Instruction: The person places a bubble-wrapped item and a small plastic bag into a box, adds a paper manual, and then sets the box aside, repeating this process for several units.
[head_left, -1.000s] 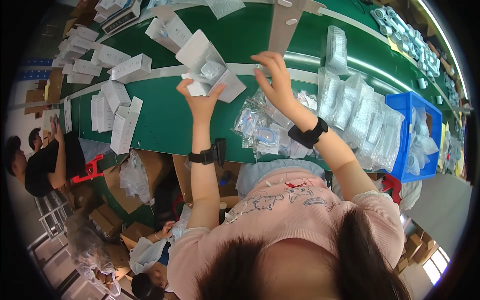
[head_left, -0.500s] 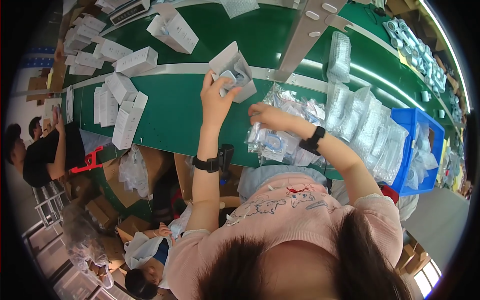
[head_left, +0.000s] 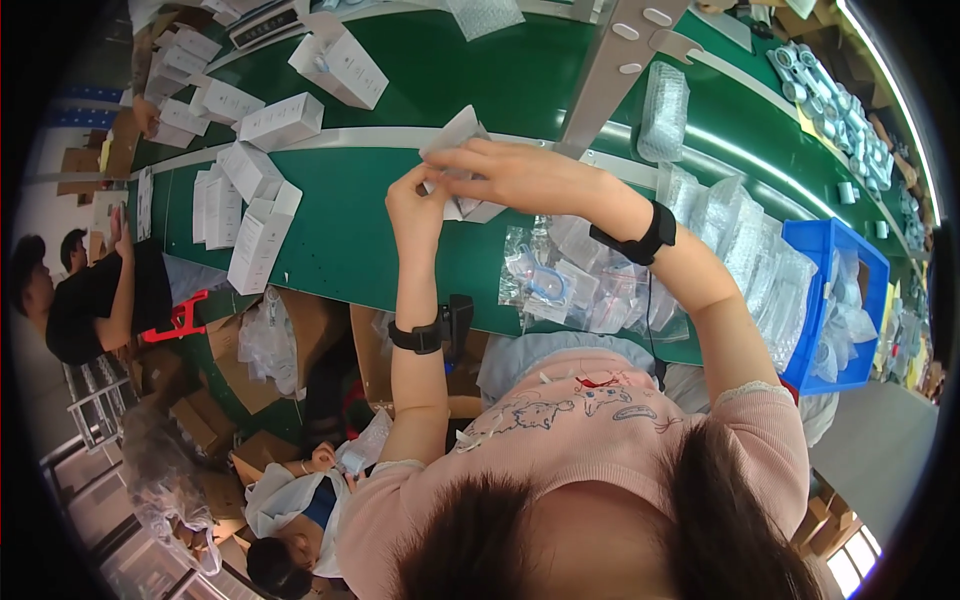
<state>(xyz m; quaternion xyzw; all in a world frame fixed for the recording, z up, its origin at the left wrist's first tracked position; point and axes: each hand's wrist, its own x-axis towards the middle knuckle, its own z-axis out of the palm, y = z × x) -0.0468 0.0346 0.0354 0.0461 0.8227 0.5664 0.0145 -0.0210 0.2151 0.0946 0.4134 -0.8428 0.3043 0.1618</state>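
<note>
A white carton (head_left: 462, 126) stands on the green bench in front of me, its upright flap showing; its opening is mostly hidden by my hands. My left hand (head_left: 416, 205) is at the carton's left side, thumb and fingers closed on its edge. Across the top lies my right hand (head_left: 500, 172), fingers stretched out toward my left fingertips; its thumb is hidden. Whatever lies inside the carton is covered. Just right of the carton is a pile of clear plastic packets (head_left: 548, 283), some with a pale blue-ringed part inside. Black bands circle both wrists.
White cartons (head_left: 262, 238) stand and lie at the left, with an open carton (head_left: 340, 62) farther back. Bubble-wrapped pieces (head_left: 745, 250) fill the right side beside a blue bin (head_left: 812, 300). A metal post (head_left: 610, 80) rises behind. Other people are at the left and below.
My right hand has left the packet pile and moved up and left over the carton. My left hand has shifted from the carton's opening to its left edge. A co-worker's arm appears far left.
</note>
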